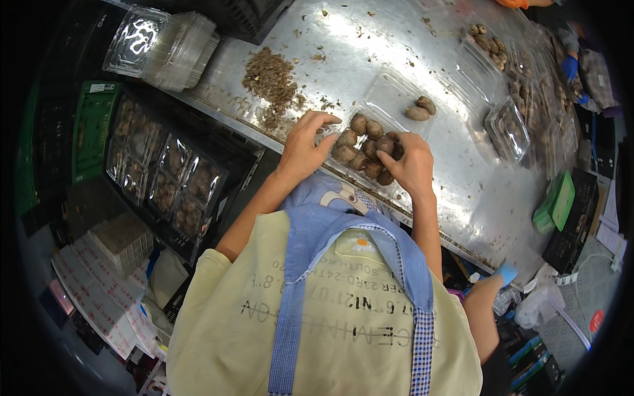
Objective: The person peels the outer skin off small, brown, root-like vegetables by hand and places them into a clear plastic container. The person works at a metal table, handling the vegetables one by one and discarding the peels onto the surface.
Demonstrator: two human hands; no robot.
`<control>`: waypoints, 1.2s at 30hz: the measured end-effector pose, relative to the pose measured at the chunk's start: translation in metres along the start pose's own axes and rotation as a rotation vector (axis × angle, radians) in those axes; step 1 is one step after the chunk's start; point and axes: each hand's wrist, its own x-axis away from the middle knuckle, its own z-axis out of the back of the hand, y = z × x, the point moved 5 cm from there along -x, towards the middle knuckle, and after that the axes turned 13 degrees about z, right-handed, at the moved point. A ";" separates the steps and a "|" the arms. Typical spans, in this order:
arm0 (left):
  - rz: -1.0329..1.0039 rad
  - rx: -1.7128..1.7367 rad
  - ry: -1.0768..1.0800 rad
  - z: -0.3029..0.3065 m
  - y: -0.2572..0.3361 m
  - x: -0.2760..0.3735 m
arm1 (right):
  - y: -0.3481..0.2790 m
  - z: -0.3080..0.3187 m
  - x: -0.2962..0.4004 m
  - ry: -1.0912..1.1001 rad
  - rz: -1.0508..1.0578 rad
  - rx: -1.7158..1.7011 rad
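An open clear plastic clamshell tray (364, 106) lies near the front edge of the metal table, filled with several small brown taro-like tubers (375, 129). At its left rim is my left hand (309, 146), fingers curved and apart, with no tuber clearly in its grasp. My right hand (411, 161) reaches over the tray's right side. Its thumb and fingers are around a brown tuber (385, 144), and the hand hides part of that end. On the unfolded clear lid (391, 91), beyond the tray, rest two loose tubers (418, 114).
Dirt and peel (270, 81) lie heaped left on the metal table (465, 198). Stacked empty clamshells (173, 49) stand behind it. A black crate (163, 168) of filled packs sits lower left. More packs (507, 128) line the right, where gloved people work. A blue-gloved arm (488, 292) is close on my right.
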 end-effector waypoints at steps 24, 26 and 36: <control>-0.087 0.116 0.030 0.001 0.024 0.008 | -0.039 -0.032 -0.011 0.180 -0.220 -1.088; -0.216 0.055 0.096 0.001 0.027 0.009 | -0.042 -0.029 -0.011 0.139 -0.165 -0.895; 0.287 0.659 -0.154 -0.009 -0.017 0.002 | -0.010 -0.008 -0.004 0.002 -0.100 -0.357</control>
